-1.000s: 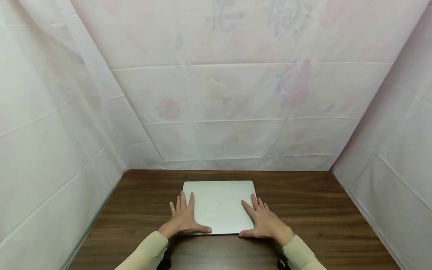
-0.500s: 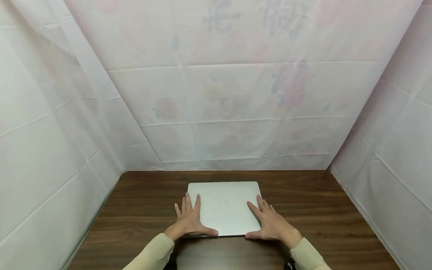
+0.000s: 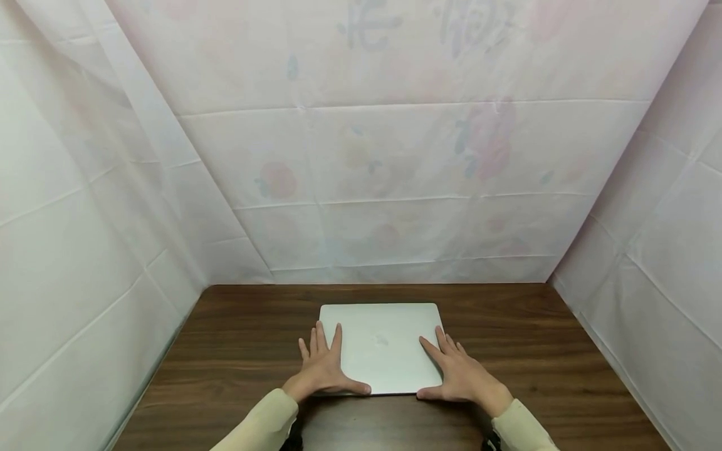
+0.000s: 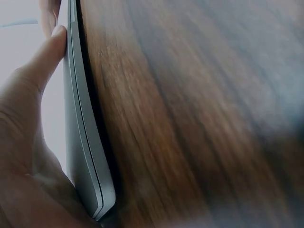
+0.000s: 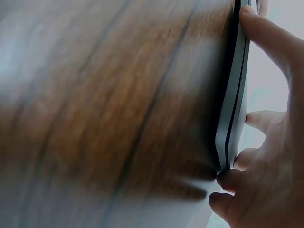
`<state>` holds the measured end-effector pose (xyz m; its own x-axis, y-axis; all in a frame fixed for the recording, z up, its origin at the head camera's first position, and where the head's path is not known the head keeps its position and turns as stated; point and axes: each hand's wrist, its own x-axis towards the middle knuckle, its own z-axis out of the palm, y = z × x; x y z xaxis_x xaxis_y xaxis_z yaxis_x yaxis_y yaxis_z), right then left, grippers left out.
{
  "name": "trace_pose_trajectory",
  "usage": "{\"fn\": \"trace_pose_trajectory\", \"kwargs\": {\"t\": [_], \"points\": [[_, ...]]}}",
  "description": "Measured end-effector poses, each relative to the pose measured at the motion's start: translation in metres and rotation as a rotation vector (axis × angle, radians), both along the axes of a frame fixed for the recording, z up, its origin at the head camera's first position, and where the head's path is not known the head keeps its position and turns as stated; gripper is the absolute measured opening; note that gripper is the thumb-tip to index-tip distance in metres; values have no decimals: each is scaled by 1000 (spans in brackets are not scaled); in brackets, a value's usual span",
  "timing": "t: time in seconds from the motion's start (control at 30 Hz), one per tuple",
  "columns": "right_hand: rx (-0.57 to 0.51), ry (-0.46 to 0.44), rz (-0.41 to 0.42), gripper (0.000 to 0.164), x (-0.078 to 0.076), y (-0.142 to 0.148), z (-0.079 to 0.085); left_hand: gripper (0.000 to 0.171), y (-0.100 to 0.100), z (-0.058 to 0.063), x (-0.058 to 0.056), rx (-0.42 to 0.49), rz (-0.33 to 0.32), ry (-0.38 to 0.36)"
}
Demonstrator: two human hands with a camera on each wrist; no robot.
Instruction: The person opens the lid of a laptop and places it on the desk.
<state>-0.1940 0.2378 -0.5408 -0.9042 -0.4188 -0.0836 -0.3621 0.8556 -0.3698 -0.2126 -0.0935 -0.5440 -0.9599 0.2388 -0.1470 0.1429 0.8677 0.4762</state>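
Note:
A closed silver laptop (image 3: 386, 360) lies flat on the wooden table in the head view. My left hand (image 3: 324, 371) rests with spread fingers over its left side, the thumb along the front edge. Over the right side lies my right hand (image 3: 461, 377), fingers also spread and its thumb at the front edge. In the left wrist view, the thumb (image 4: 47, 54) touches the top near the laptop's rim (image 4: 83, 118). The right wrist view shows the other thumb (image 5: 261, 28) on the laptop's front edge (image 5: 231, 107), with fingertips (image 5: 259, 118) around the corner.
The dark brown wooden table (image 3: 242, 338) extends around the laptop on all sides. White cloth with faint printed fruit hangs behind it as a back wall (image 3: 395, 156). More white cloth forms the left wall (image 3: 84, 250) and the right wall (image 3: 665, 250).
The laptop has slid a little to the right across the table, with both hands moving along on it. The spread of the fingers looks the same.

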Motion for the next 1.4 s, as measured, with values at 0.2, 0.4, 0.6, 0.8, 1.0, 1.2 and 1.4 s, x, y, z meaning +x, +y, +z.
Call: {"fn": "trace_pose_trajectory", "kwargs": {"t": [0.2, 0.4, 0.6, 0.8, 1.0, 1.2, 1.4], "points": [[9, 4, -7, 113, 1, 4, 1, 157, 3, -2, -2, 6, -7, 4], [10, 7, -4, 113, 1, 8, 1, 158, 8, -2, 0, 12, -3, 9], [11, -2, -7, 114, 0, 10, 0, 157, 10, 0, 1, -8, -5, 14], [9, -7, -9, 114, 1, 11, 1, 158, 12, 1, 2, 5, -8, 3], [7, -4, -16, 114, 0, 13, 1, 157, 13, 0, 1, 4, -6, 3], [4, 0, -16, 114, 0, 14, 1, 157, 14, 1, 1, -1, -6, 2], [2, -11, -22, 114, 0, 15, 1, 156, 15, 0, 0, -5, -8, -5]]}}
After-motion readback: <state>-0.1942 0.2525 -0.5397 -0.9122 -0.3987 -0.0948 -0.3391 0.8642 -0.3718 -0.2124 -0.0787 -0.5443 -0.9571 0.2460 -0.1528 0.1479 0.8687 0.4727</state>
